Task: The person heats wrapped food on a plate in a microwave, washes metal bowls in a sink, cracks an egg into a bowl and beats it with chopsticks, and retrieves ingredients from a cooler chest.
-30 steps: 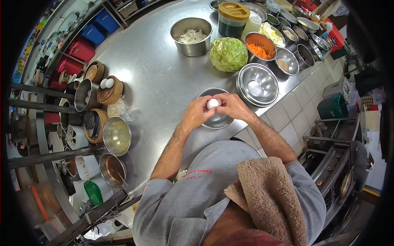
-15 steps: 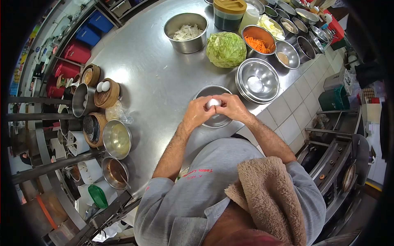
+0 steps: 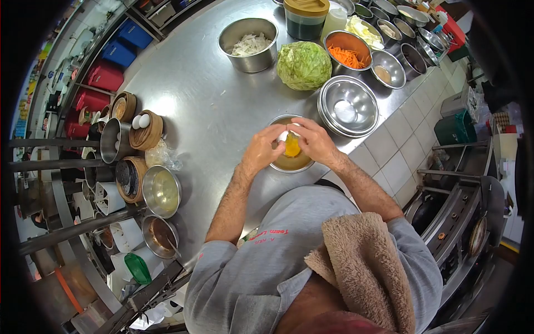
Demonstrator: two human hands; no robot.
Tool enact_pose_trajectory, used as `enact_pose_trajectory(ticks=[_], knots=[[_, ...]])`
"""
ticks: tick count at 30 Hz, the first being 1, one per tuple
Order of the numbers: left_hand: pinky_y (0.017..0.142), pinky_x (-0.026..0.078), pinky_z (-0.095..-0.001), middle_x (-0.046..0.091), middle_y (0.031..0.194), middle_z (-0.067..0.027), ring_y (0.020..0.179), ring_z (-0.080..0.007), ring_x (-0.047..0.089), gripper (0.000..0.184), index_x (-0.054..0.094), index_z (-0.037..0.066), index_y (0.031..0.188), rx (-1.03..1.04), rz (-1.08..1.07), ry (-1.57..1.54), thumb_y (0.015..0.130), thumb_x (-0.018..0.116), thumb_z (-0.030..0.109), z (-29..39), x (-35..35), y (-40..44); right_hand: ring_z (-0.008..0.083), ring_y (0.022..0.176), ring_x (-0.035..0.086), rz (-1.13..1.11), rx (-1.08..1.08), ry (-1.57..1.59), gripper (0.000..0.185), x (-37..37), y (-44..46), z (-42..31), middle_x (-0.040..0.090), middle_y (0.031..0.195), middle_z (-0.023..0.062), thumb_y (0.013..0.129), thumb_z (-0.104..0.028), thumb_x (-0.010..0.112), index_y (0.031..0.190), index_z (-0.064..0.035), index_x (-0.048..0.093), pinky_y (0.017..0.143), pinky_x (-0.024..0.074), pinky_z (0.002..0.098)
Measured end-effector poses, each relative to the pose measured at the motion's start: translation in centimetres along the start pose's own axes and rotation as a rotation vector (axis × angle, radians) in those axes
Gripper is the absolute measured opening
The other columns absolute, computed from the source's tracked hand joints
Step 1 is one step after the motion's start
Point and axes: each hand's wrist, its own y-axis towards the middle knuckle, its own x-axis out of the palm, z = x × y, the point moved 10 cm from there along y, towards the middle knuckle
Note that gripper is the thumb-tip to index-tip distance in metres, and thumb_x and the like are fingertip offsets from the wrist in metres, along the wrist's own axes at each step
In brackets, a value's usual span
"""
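Over a steel bowl (image 3: 293,167) near the table's front edge, my left hand (image 3: 263,146) and my right hand (image 3: 315,141) hold the parts of a white cracked eggshell (image 3: 284,135) between their fingertips. Yellow yolk (image 3: 292,146) shows below the shell, between the two hands. Both hands have bent fingers closed on the shell. Just right of the bowl stands a stack of empty steel bowls (image 3: 345,109). Behind it is a green cabbage (image 3: 303,65).
Steel pots hold white shreds (image 3: 251,44) and orange shreds (image 3: 349,57). A lidded tub (image 3: 305,19) stands behind the cabbage. At left are eggs on a wooden steamer (image 3: 146,133), a bowl of pale liquid (image 3: 163,192) and a bowl of brown sauce (image 3: 160,236).
The egg, whole-looking before, is now split open, with yolk showing beneath it. My fingertips have moved apart slightly with the shell. The view has shifted a little.
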Motion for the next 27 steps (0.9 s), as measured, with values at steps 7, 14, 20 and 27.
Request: enact_pose_trajectory(ticks=[7, 14, 20, 27], knots=[[0.077, 0.050, -0.0324, 0.056, 0.104, -0.0128, 0.090, -0.0262, 0.059, 0.041, 0.056, 0.002, 0.109, 0.209, 0.231, 0.137, 0.069, 0.066, 0.004, 7.2, -5.2, 1.6, 0.0260, 0.097, 0.055, 0.317, -0.112, 0.046, 0.044, -6.5, 2.6, -5.0, 0.053, 0.111, 0.0146, 0.069, 0.008, 0.053, 0.110, -0.0063, 0.056, 0.081, 0.0480, 0.0344], [0.090, 0.039, -0.0384, 0.050, 0.113, -0.0160, 0.107, -0.0309, 0.046, 0.050, 0.051, 0.001, 0.114, 0.196, 0.283, 0.191, 0.070, 0.071, 0.013, 8.9, -2.5, 1.3, 0.0246, 0.088, 0.059, 0.100, 0.850, 1.907, 0.035, 5.0, 0.4, 2.0, 0.060, 0.095, 0.0115, 0.091, -0.033, 0.045, 0.102, -0.0020, 0.055, 0.067, 0.0498, 0.0346], [0.090, 0.039, -0.0405, 0.041, 0.123, -0.0202, 0.113, -0.0323, 0.041, 0.052, 0.043, -0.003, 0.121, -0.426, 0.375, 0.061, 0.081, 0.063, 0.025, -3.5, -2.0, -3.7, 0.0300, 0.084, 0.060, -0.033, 0.629, 1.989, 0.036, -0.1, 1.2, 0.5, 0.060, 0.093, 0.0144, 0.090, -0.035, 0.046, 0.101, -0.0013, 0.055, 0.065, 0.0499, 0.0336], [0.084, 0.042, -0.0311, 0.055, 0.108, -0.0155, 0.094, -0.0211, 0.054, 0.041, 0.047, -0.006, 0.116, -0.684, 0.212, -0.263, 0.078, 0.058, 0.007, -9.6, 1.4, -6.6, 0.0264, 0.083, 0.059, 0.273, 0.436, 1.825, 0.036, -14.9, -3.5, 5.9, 0.059, 0.093, 0.0142, 0.090, -0.036, 0.047, 0.104, -0.0036, 0.054, 0.064, 0.0479, 0.0317]])
